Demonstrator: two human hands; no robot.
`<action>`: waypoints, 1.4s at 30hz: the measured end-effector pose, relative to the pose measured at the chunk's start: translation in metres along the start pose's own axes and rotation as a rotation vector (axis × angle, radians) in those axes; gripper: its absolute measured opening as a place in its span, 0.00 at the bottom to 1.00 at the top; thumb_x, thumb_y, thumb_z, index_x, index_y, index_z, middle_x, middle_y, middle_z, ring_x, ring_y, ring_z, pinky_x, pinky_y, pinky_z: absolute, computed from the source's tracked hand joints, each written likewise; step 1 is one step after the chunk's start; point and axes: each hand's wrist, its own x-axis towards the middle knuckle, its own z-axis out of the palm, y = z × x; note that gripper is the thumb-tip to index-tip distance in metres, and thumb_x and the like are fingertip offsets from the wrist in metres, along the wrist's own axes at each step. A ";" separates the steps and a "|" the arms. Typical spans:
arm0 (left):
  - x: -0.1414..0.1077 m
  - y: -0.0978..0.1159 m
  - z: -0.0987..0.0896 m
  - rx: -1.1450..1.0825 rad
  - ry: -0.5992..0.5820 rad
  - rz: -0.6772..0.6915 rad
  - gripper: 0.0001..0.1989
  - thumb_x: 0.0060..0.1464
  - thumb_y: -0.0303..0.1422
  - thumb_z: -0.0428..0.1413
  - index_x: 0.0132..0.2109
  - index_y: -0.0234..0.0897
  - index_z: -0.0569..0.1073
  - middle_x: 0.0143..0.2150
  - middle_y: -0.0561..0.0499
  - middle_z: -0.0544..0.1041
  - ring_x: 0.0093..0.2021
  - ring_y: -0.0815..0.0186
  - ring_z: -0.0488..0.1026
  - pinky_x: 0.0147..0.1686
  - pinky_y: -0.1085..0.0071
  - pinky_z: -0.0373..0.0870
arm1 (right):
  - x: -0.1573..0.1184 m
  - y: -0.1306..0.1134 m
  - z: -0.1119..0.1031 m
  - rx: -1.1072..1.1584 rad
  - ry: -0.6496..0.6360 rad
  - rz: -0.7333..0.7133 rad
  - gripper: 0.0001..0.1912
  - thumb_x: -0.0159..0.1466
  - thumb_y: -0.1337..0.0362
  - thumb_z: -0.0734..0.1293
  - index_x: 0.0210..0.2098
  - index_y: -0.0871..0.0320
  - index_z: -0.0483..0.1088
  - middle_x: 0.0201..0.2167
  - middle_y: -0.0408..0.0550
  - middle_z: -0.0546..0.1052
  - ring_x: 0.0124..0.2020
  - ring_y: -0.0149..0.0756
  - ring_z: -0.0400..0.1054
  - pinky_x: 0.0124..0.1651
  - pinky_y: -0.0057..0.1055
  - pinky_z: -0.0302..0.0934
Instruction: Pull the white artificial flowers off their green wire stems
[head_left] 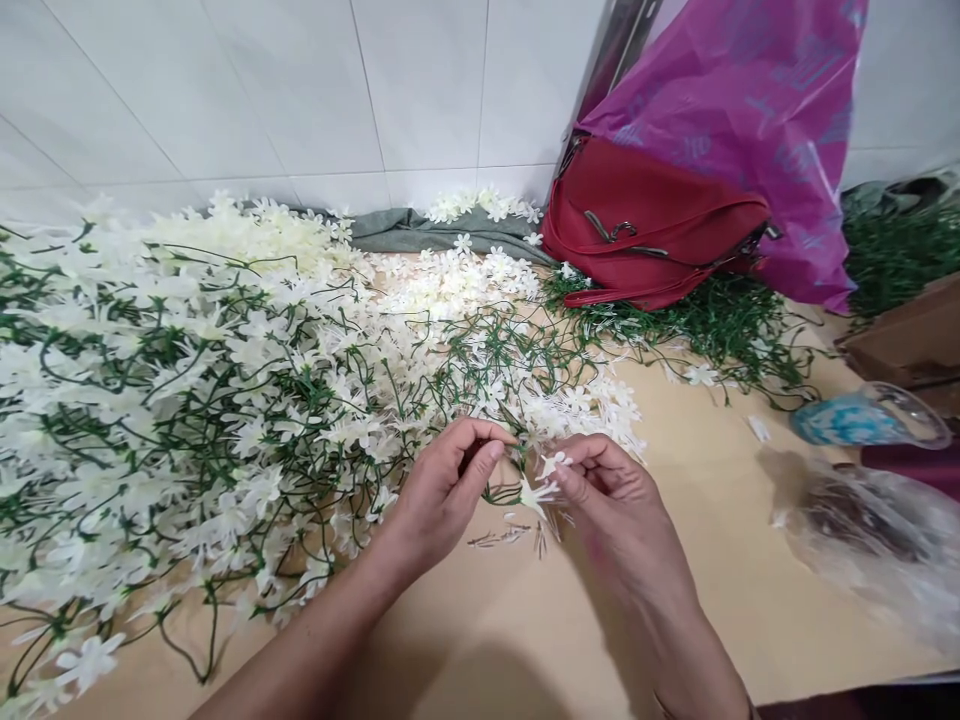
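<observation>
Head view, landmark: We are using the red bag (pixel 652 225), soft-sided with a thin strap, as our landmark; it is sitting at the back of the flat beige work surface (pixel 712 590).
Left hand: We are holding our left hand (pixel 450 485) nearer to us than the red bag and to its left, thumb and forefinger closing on a thin green plastic stem (pixel 517 455).
Right hand: We are keeping our right hand (pixel 619 500) straight in front of the red bag, on our side, thumb and fingertips pinching a small white artificial blossom (pixel 555 463).
Open white flower: We are seeing a narrow-petalled open white flower (pixel 536 495) hanging between our hands, nearer to us than the red bag; what is supporting it, we cannot tell.
Flower heap: We are having a large heap of white flowers on green stems (pixel 247 400) spreading left of the red bag.
Loose blossoms: We are seeing a pale pile of loose blossoms (pixel 457 280) lying just left of the red bag.
Green stems: We are seeing a tangle of bare green stems (pixel 720 320) lying at the red bag's near edge.
Plastic: We are seeing a magenta printed plastic bag (pixel 795 130) rising behind and right of the red bag, and a crumpled clear plastic bag (pixel 877 540) lying nearer to us, to its right.
</observation>
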 end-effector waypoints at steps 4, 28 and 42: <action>0.001 -0.005 0.003 -0.078 -0.007 0.002 0.10 0.70 0.38 0.53 0.43 0.37 0.74 0.36 0.50 0.72 0.36 0.64 0.67 0.38 0.68 0.64 | 0.000 -0.003 0.003 -0.009 -0.028 -0.024 0.15 0.50 0.54 0.84 0.27 0.53 0.80 0.27 0.42 0.76 0.30 0.31 0.66 0.35 0.28 0.60; 0.000 -0.003 0.010 -0.222 -0.062 -0.054 0.13 0.68 0.42 0.56 0.40 0.36 0.72 0.30 0.55 0.67 0.30 0.68 0.62 0.31 0.71 0.60 | -0.001 -0.006 0.005 0.025 -0.039 0.089 0.15 0.48 0.56 0.85 0.27 0.53 0.79 0.26 0.41 0.76 0.28 0.31 0.64 0.32 0.29 0.59; -0.002 -0.007 0.010 -0.268 -0.103 -0.088 0.12 0.68 0.40 0.57 0.43 0.35 0.73 0.27 0.57 0.67 0.26 0.71 0.65 0.28 0.73 0.61 | -0.001 -0.005 0.004 0.004 -0.050 0.093 0.15 0.50 0.55 0.84 0.28 0.53 0.78 0.26 0.41 0.76 0.26 0.31 0.62 0.31 0.30 0.57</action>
